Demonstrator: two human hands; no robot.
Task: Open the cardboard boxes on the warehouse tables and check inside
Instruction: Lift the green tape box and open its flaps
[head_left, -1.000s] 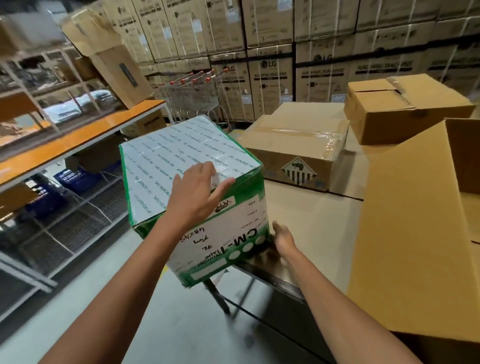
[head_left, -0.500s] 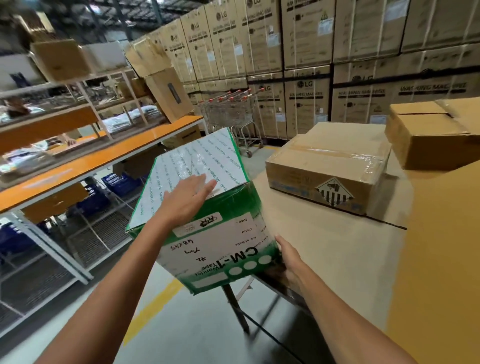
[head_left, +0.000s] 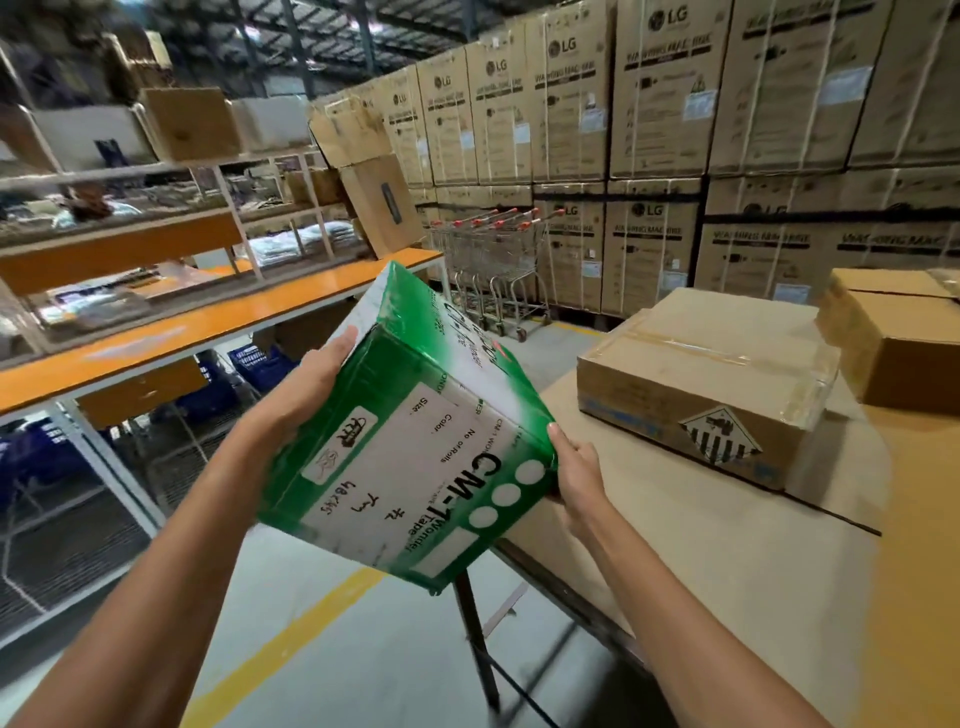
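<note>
The green-and-white box (head_left: 410, 431), tilted in the air off the table (head_left: 727, 571) edge, looks stiff, glossy and likely slippery. The left hand (head_left: 317, 374) grips its far side, the right hand (head_left: 576, 467) its near corner; opposite edges seem safest.

A warehouse: stacked appliance cartons (head_left: 660, 104), shelving racks (head_left: 208, 171), nested trolleys (head_left: 493, 260).
</note>
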